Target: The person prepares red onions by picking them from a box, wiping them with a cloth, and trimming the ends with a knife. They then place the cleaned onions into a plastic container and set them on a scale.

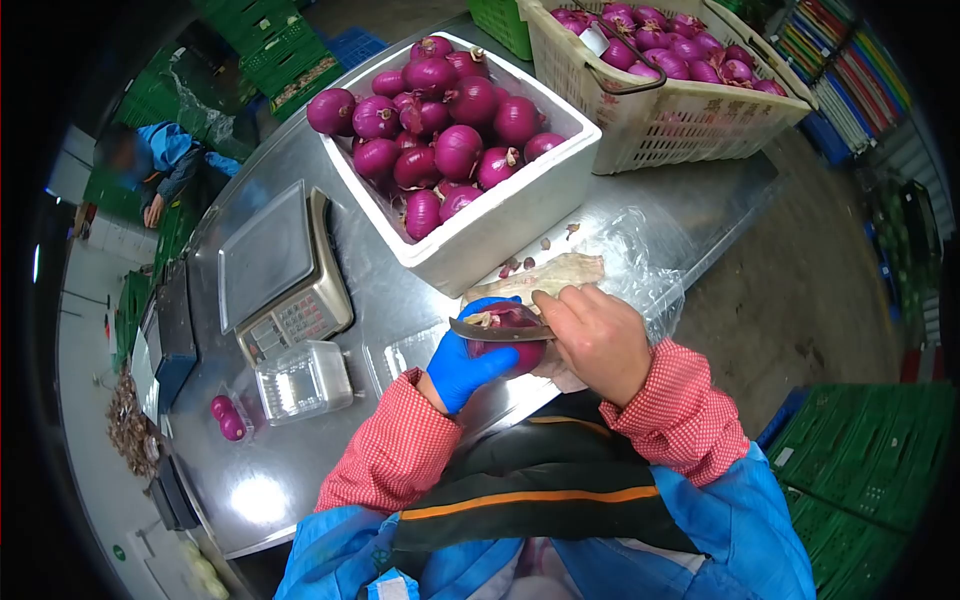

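A red onion (517, 362) is held near the table's front edge by my left hand (462, 365), which wears a blue glove and wraps round its left side. My bare right hand (598, 340) is closed on a knife (500, 331), whose blade lies across the top of the onion. Behind both hands, a pale cloth (560, 272) rests on the metal table with small onion scraps beside it. A white foam box (500, 225) heaped with red onions stands just beyond.
A cream crate (690, 130) of onions stands at the back right. On the left are a scale (300, 320), a clear plastic tray (305, 382) and two packed onions (229, 418). Clear film (645, 262) lies right of the cloth. Another person (170, 165) bends at the far left.
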The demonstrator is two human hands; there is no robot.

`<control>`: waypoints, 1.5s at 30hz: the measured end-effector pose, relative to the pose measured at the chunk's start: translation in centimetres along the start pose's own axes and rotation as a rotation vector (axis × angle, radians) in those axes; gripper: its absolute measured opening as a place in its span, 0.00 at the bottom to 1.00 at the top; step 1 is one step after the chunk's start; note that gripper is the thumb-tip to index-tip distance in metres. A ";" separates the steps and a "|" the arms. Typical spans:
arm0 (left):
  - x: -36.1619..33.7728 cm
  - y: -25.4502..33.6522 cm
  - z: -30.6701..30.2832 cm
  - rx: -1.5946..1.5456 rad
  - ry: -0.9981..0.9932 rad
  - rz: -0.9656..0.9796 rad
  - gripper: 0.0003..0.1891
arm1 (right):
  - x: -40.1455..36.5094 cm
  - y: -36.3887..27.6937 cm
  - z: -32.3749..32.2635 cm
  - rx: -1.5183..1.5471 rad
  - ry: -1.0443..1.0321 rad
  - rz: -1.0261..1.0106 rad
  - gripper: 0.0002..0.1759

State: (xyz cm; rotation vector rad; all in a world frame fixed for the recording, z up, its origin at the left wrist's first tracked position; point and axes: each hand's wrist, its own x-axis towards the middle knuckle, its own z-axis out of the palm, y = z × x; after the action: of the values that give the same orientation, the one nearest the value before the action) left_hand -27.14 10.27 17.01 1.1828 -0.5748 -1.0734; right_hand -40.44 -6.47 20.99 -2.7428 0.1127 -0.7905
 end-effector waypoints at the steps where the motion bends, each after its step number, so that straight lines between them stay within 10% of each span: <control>1: -0.1 0.2 0.1 0.029 -0.024 -0.006 0.33 | 0.2 -0.1 0.0 -0.010 0.008 -0.012 0.17; 17: -0.2 0.1 1.0 0.096 0.018 -0.028 0.40 | -2.6 2.9 1.6 -0.076 0.039 0.114 0.19; 25: 0.7 -0.9 2.2 0.235 0.014 0.077 0.39 | -0.5 2.2 0.8 0.940 -0.198 0.518 0.20; 30: 1.4 -1.8 1.2 0.517 0.157 0.080 0.41 | -0.6 1.1 0.3 1.234 -0.338 0.308 0.08; 34: 0.6 -3.0 -2.2 0.254 0.166 0.050 0.40 | -1.2 4.3 -0.5 1.041 0.000 0.566 0.10; 36: -0.7 -2.3 -2.8 -0.121 0.156 -0.065 0.41 | -2.1 9.2 1.1 0.140 0.142 0.482 0.21; 40: -3.5 -2.4 -4.5 -0.503 0.157 -0.138 0.40 | -4.8 2.9 2.6 0.133 -0.476 0.381 0.30; 45: -4.8 -3.9 -4.7 -0.521 0.225 -0.177 0.38 | -8.3 4.8 9.4 0.166 -0.465 0.361 0.25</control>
State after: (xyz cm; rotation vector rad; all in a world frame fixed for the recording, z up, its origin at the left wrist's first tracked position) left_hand -26.64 16.67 12.64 0.8839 -0.0053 -1.1319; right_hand -42.45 -7.42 7.75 -2.5604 0.4069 -0.0581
